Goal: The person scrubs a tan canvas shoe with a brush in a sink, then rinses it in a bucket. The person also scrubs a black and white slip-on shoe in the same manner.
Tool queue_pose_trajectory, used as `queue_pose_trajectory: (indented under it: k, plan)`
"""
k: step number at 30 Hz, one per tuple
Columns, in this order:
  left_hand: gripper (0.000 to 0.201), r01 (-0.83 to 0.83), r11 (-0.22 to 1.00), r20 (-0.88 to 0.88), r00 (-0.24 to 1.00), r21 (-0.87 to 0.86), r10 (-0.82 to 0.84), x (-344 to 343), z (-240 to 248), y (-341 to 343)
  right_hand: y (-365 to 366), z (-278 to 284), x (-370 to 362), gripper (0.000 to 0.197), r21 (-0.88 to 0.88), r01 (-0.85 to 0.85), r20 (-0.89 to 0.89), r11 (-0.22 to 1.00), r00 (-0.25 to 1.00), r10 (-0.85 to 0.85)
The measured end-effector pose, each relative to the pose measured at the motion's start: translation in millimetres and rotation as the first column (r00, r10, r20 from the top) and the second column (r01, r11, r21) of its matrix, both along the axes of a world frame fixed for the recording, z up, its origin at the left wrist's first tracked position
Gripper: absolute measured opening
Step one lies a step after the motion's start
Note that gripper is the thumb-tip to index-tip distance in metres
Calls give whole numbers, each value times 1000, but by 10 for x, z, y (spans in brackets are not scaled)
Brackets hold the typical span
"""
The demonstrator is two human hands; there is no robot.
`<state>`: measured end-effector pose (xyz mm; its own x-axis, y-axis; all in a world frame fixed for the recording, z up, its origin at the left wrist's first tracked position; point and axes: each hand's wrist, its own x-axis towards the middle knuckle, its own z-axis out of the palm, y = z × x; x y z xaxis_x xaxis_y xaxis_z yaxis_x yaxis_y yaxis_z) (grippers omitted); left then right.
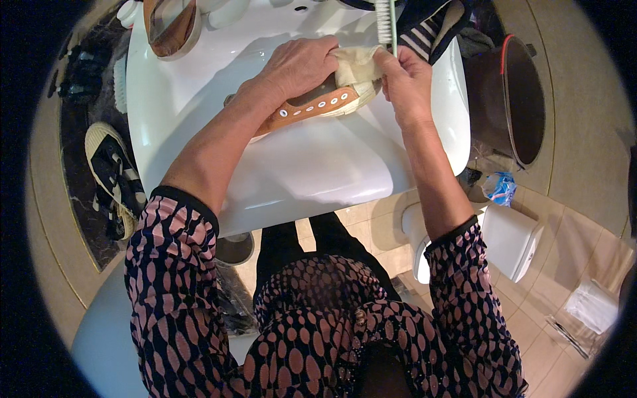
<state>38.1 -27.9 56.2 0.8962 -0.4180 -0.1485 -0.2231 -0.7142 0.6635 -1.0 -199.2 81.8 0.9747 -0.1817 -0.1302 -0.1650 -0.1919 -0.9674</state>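
A brown shoe [312, 111] with a row of white eyelets and a cream sole lies tilted over the white washbasin [305, 176]. My left hand [298, 66] reaches across it, fingers closed at a cream fabric piece [355, 65] that looks like the shoe's tongue. At the other side of this fabric is my right hand [406, 83], its thumb against the cloth. A pale green brush [386, 23] with white bristles sticks up from my right hand, which is closed around its lower end. My left fingertips are partly hidden.
Another brown shoe [171, 30] rests at the basin's far left. A dark striped shoe [431, 30] lies at the far right, beside a dark bucket [507, 99]. Black-and-white shoes [114, 169] sit on the dark ledge at left. A white lidded bin [509, 242] stands below right.
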Motion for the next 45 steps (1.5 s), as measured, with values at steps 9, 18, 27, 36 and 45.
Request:
queue_pose_trajectory:
  k: [9, 18, 27, 36, 45]
  plan:
    - [23, 235, 950, 3, 971, 205, -240, 126, 276, 218, 34, -289, -7, 25, -127, -38, -125, 991, 992, 22]
    - [34, 87, 996, -155, 985, 31, -81, -126, -39, 121, -101, -414, -82, 29, -321, -123, -81, 939, 991, 102]
    - [36, 100, 994, -2, 995, -43, -100, 3, -144, -107, -34, -258, -111, 23, -247, -84, -46, 965, 996, 75]
    - [36, -238, 935, 13, 970, 264, 243, 314, 436, 12, -121, 107, -598, 28, -372, -500, -50, 783, 852, 520]
    - [38, -202, 978, 3, 979, 44, 202, 193, 185, -83, 12, 284, -624, 51, -611, -644, -44, 461, 608, 793]
